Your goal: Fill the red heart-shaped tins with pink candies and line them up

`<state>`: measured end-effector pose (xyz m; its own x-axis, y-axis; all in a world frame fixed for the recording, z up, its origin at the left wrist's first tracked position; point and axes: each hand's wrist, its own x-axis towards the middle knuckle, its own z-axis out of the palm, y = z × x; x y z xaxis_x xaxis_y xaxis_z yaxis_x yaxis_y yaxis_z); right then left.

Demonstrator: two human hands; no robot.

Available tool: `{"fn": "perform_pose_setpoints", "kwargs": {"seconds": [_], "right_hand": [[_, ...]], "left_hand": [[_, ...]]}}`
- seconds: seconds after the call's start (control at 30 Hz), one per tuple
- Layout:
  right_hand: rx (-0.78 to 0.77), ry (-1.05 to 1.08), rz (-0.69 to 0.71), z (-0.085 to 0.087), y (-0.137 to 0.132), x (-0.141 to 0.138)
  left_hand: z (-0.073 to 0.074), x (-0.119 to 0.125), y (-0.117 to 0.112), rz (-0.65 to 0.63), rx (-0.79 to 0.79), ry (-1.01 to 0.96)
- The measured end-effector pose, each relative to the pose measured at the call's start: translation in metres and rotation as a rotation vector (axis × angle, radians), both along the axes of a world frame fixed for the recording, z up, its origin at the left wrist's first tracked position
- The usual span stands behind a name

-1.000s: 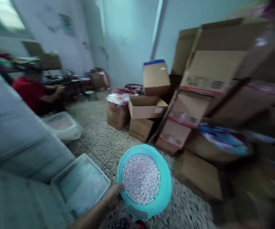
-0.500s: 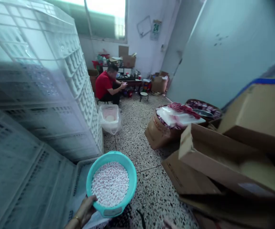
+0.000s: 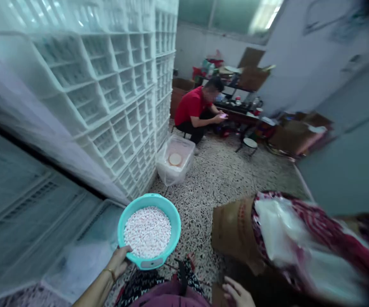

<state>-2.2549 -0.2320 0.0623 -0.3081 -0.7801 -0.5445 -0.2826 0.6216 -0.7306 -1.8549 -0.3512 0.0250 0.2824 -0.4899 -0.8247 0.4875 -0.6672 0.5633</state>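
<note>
My left hand (image 3: 119,261) grips the near left rim of a turquoise plastic basin (image 3: 174,247), thumb over the edge. Many small white and pinkish pieces (image 3: 148,232) fill its bottom; they are too small for me to name. The basin hangs in front of me above the speckled floor. On the lower right, my right hand (image 3: 237,293) is held out with its fingers apart and nothing in it. A brown cardboard box (image 3: 235,232) stands nearest to that hand.
Stacked white plastic crates (image 3: 120,115) rise on the left. Beyond the basin stands a clear plastic bin (image 3: 175,164). A person in a red shirt (image 3: 192,108) sits past it, holding something small. Packed plastic bags (image 3: 283,230) top the right-hand box; a round stool (image 3: 250,143) stands further back.
My view has swung right-to-left and forward, so the crates and bin look nearer. The basin stays in my left hand. More of my right hand has come into view.
</note>
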Motion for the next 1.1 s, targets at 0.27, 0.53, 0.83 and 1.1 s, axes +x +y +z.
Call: {"fn": "perform_pose_setpoints", "kwargs": {"seconds": [0.27,0.53,0.83,1.1], "right_hand": [[-0.144,-0.116,0.257,0.057,-0.369,-0.079],[0.07,-0.34,0.24,-0.004,-0.477,-0.037],[0.096,-0.238,0.335,-0.161,-0.652,-0.066],[-0.276,0.448,0.775,-0.329,-0.906,0.015]], "left_hand": [[-0.009,-0.092,-0.07,0.273,0.003,0.032],[-0.078,-0.131,-0.19,0.364,0.078,0.04],[-0.187,-0.153,-0.284,0.601,0.191,0.047],[-0.364,-0.153,-0.321,0.713,0.272,0.109]]}}
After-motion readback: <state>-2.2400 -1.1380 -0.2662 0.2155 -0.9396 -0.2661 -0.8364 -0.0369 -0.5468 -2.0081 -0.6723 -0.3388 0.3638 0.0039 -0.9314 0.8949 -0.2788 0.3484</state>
